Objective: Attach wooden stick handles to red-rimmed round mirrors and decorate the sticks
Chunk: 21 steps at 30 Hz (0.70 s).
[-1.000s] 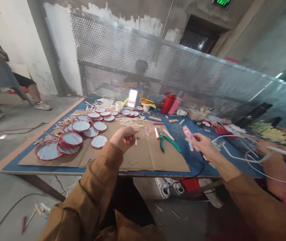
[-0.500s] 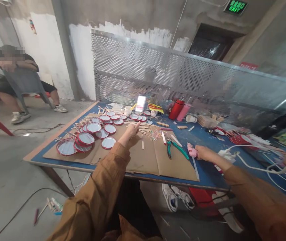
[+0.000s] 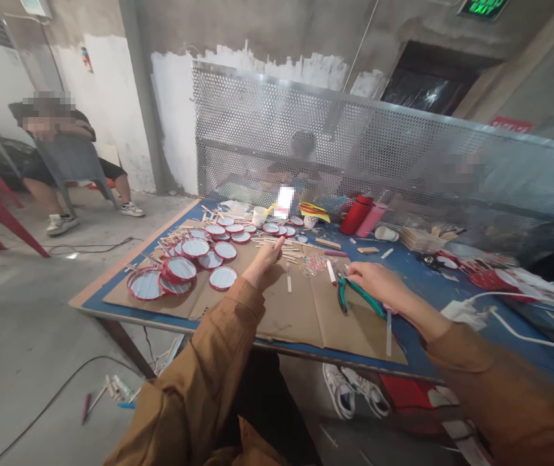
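Observation:
My left hand (image 3: 268, 255) is closed above the cardboard, thumb pointing forward, close to loose wooden sticks (image 3: 294, 251). What its fingers hold, if anything, is hidden. My right hand (image 3: 374, 281) has its fingers bent together over the green-handled pliers (image 3: 367, 299), beside a white marker-like stick with a red end (image 3: 331, 272). I cannot make out what those fingers hold. Below my right wrist, a pink glue gun is mostly covered, and a translucent stick (image 3: 389, 333) shows near it. Round red-rimmed discs (image 3: 195, 247) with wooden sticks lie piled on the left.
Cardboard (image 3: 287, 323) covers part of the blue table (image 3: 415, 340). A red bottle (image 3: 356, 215), a pink bottle (image 3: 371, 220) and paper cups stand at the back before a perforated metal screen (image 3: 267, 123). White cables (image 3: 514, 330) run at the right. A person sits at far left.
My right hand has left the pink glue gun and moved left and forward to the pliers and white sticks. My left hand stays by the wooden sticks. The view has turned slightly left.

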Each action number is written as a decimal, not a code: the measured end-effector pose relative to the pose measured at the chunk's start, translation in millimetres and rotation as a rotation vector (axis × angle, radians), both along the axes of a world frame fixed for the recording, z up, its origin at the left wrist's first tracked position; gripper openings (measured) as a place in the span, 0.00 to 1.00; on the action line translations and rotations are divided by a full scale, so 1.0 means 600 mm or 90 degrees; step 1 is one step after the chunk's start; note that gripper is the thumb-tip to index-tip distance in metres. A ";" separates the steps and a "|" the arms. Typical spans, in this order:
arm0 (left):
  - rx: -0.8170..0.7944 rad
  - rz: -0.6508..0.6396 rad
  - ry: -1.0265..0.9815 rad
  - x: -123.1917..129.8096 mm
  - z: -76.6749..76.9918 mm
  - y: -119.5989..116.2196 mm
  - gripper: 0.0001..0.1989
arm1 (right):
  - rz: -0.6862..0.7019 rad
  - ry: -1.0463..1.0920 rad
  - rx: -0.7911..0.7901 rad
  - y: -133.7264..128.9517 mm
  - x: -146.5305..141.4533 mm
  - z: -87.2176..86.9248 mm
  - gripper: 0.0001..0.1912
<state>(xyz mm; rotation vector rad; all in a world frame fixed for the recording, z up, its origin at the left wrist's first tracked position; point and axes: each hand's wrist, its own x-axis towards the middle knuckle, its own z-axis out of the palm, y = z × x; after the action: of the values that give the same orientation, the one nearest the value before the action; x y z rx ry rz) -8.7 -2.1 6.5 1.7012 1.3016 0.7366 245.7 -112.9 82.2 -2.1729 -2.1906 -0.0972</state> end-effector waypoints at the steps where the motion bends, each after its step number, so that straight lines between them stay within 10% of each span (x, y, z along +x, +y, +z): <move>1: 0.001 0.002 -0.007 0.001 -0.002 0.001 0.33 | 0.033 0.005 -0.023 0.003 -0.031 -0.004 0.09; 9: 0.095 0.013 -0.005 0.008 -0.021 0.022 0.25 | 0.245 0.157 0.037 0.016 -0.219 -0.035 0.08; 21: 0.068 0.045 -0.035 0.009 -0.018 0.042 0.29 | 0.416 0.317 0.172 0.004 -0.349 -0.054 0.08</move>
<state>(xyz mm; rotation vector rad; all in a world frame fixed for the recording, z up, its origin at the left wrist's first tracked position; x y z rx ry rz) -3.1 23.0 -4.1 1.7135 1.3099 0.9028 36.5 -110.4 49.8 -1.1116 -2.2751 0.1507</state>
